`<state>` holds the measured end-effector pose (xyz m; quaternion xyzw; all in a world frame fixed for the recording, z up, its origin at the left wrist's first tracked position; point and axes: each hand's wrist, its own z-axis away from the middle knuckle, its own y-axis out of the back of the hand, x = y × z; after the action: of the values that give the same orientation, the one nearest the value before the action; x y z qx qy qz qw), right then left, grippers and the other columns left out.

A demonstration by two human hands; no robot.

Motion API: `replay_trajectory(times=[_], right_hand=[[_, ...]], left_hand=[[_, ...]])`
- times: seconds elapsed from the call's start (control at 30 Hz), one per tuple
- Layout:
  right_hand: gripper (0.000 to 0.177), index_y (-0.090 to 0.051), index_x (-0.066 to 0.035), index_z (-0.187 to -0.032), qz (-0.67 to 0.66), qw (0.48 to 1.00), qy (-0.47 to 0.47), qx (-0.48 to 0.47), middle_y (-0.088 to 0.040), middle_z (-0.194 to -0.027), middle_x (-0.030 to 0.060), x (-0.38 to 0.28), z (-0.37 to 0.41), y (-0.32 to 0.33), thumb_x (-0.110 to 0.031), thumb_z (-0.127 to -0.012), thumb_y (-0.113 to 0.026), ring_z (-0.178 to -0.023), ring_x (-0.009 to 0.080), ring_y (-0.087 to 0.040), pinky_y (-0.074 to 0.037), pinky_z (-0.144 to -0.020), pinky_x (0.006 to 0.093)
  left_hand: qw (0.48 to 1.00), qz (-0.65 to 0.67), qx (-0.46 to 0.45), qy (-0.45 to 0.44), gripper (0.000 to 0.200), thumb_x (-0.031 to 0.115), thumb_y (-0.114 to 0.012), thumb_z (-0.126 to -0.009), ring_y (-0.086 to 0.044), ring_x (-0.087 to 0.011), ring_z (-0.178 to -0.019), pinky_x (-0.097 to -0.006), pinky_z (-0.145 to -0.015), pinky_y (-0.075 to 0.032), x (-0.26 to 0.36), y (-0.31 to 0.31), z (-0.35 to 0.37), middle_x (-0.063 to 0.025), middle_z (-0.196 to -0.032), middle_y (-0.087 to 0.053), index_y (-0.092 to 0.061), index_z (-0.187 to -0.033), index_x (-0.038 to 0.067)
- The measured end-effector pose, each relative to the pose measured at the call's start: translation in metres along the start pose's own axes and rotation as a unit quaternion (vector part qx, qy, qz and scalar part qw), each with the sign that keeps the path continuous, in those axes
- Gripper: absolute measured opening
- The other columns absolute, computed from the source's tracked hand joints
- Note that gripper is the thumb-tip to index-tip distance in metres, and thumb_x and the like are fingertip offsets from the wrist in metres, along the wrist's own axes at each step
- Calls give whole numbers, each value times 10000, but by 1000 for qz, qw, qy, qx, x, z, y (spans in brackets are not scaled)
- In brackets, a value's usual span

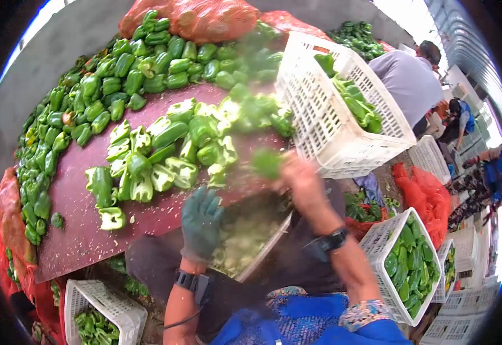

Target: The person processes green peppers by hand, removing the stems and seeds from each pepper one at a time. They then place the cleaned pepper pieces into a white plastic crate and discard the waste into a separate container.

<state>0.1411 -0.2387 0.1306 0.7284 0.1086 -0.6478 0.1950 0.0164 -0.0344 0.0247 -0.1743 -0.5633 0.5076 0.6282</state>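
Note:
My left hand (pixel 201 224), in a dark green glove, is over the near edge of the maroon table (pixel 70 230), with its fingers stretched out and nothing visible in them. My right hand (pixel 302 184) is bare and smeared by motion. A blurred green bell pepper (pixel 266 163) is at its fingertips and appears gripped there. Between my forearms, at my lap, a container (pixel 271 244) holds pale pepper cores and scraps. Cut green peppers (pixel 173 172), some with their pale insides showing, lie on the table just beyond my hands.
Whole green peppers (pixel 124 66) are heaped along the table's far and left edges. A white crate (pixel 325 144) with peppers stands at the table's right. Other crates (pixel 371 247) (pixel 104 299) flank me. Red mesh sacks (pixel 423 198) lie about. Co-workers (pixel 409 80) are at the right.

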Motion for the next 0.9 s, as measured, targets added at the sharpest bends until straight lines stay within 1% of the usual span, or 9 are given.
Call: replay_trajectory(times=[0.13,0.2,0.27,0.37,0.5,0.63,0.73,0.8,0.9], right_hand=[[254,-645,-21,-1038,250,928,134,240,-620,-766,58,-50,-62,121,-252,-959,-574,-624,127,-539,-455,-587,316],[245,-645,-22,-1114,611,654,257,364,-682,-902,165,-52,-92,148,-193,-949,-587,-746,250,-652,-511,-683,380],[216,-656,-37,-1102,563,701,247,360,-691,-962,173,-66,-86,112,-149,-926,-601,-824,280,-675,-519,-710,373],[196,-647,-39,-1058,371,910,186,27,-694,-884,138,-10,-77,25,-150,-899,-618,-780,275,-669,-515,-713,373],[310,-541,-61,-1088,440,893,35,-87,-663,-800,219,87,-74,-91,-314,-915,-594,-769,396,-658,-508,-694,494],[221,-540,-31,-1009,399,909,110,-53,-632,-760,220,134,-78,-117,-189,-872,-613,-721,411,-630,-491,-651,492],[154,-551,-28,-976,348,913,202,-70,-631,-829,213,145,-77,-107,-97,-848,-603,-761,404,-623,-489,-653,481],[143,-558,-27,-966,328,905,255,-92,-631,-894,206,129,-65,-98,-37,-829,-596,-806,396,-620,-490,-670,471],[268,-578,-35,-1051,306,890,296,-161,-611,-933,163,88,-41,-92,34,-792,-588,-839,384,-608,-507,-732,426]], left_hand=[[1000,23,12,-10,382,319,-519,-996,-593,-210,-1089,-344,-932,-516,0,23,-11,-93,-1255,-595,-543,-1291,77],[998,33,56,-19,354,295,-531,-989,-597,-200,-1073,-333,-914,-528,6,20,-9,-92,-1240,-606,-560,-1267,76],[995,38,83,-40,358,292,-531,-989,-596,-200,-1071,-331,-915,-529,9,19,-14,-96,-1241,-606,-555,-1272,75],[994,-2,88,-66,366,301,-535,-987,-597,-201,-1061,-327,-908,-529,9,24,-19,-93,-1225,-606,-548,-1276,78],[983,-111,15,-142,381,298,-536,-988,-610,-196,-979,-329,-885,-532,-7,56,-40,-95,-1180,-605,-514,-1300,80],[927,-275,-63,-249,346,284,-521,-1003,-598,-163,-892,-308,-805,-539,-10,56,-42,-61,-1065,-594,-507,-1286,87],[945,-250,-60,-201,282,262,-534,-982,-592,-163,-858,-331,-767,-525,-5,44,-43,-32,-964,-586,-537,-1199,81],[999,-26,43,4,192,226,-591,-912,-611,-212,-916,-406,-808,-499,1,27,-47,-37,-969,-610,-606,-1018,66],[994,-106,20,-6,197,235,-534,-959,-596,-181,-907,-369,-794,-498,7,0,-41,-38,-972,-598,-612,-1043,75]])
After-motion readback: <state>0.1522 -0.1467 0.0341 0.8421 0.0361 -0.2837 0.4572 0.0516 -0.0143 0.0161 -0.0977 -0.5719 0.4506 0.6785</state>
